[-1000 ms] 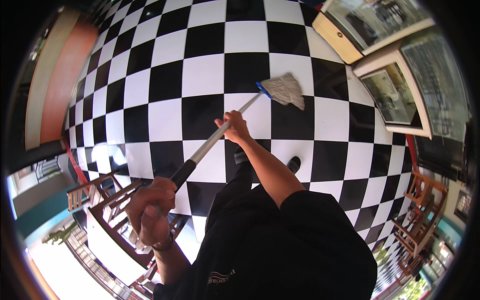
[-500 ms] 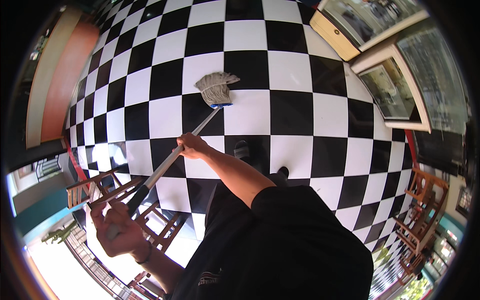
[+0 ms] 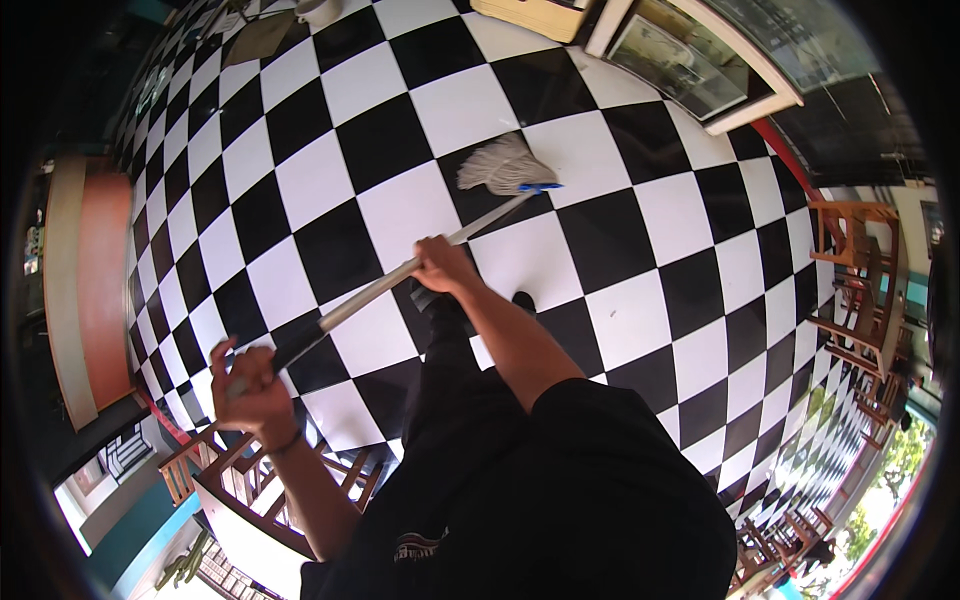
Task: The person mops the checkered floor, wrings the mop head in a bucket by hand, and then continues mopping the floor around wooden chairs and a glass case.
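Observation:
A string mop lies across the view, its grey strands (image 3: 503,163) spread on the checkered floor (image 3: 385,160) beyond my feet. A blue clamp (image 3: 541,187) joins the strands to a long metal handle (image 3: 370,293). My right hand (image 3: 443,265) is wrapped round the middle of that handle. At its dark upper end, my left hand (image 3: 255,392) is closed about the grip, one finger raised off it. The handle slants from my left hand up to the right.
Wooden chairs (image 3: 240,465) stand beside a white tabletop at lower left, and more chairs (image 3: 860,245) at right. A glass-fronted cabinet (image 3: 690,65) is at upper right, an orange panel (image 3: 103,290) at left. A brown flat piece (image 3: 258,38) and a white container (image 3: 318,11) are at the far edge.
The view has turned, so the floor pattern and furniture sit at a different angle. The mop head and my right hand appear farther right in view; both hands still hold the handle.

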Tool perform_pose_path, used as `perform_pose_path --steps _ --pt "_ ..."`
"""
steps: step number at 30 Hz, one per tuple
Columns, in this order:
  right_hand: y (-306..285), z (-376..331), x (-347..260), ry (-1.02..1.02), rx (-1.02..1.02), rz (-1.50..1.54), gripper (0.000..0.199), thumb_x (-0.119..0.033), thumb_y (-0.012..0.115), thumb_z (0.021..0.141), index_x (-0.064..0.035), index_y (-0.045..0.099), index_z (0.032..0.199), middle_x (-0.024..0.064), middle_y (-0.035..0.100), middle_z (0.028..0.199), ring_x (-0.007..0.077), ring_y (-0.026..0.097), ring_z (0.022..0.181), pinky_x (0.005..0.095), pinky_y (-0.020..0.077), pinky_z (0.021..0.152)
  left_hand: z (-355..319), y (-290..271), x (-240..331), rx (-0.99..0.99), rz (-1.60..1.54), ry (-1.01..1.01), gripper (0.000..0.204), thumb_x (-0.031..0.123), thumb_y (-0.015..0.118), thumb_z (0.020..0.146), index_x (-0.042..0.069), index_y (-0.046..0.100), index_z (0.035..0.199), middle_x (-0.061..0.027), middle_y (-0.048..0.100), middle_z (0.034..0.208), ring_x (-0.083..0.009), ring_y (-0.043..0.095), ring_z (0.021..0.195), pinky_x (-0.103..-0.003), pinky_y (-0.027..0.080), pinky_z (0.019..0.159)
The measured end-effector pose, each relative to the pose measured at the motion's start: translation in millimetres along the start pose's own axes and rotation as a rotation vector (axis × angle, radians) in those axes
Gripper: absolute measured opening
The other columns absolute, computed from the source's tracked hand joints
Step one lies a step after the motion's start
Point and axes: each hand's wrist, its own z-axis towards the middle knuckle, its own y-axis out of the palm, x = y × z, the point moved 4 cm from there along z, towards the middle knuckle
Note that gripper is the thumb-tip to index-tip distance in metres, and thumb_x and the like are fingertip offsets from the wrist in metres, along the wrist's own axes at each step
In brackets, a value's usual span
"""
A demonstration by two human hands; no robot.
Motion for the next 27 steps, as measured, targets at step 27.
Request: perform_pose_path --steps 27 --pt "-76.7 -130.5 198.9 0.068 1.062 0.124 0.027 -0.013 0.072 0.078 -0.0056 0.047 0.08 0.0093 0.049 0.073 0.0267 0.048 0.07 0.0382 0.0425 0.069 -112.3 224.2 -38.4 -1.342 0.132 0.055 0.017 0.007 0.053 0.075 -0.005 0.064 0.082 -0.0104 0.056 0.06 -0.0213 0.051 0.051 -0.034 0.042 0.057"
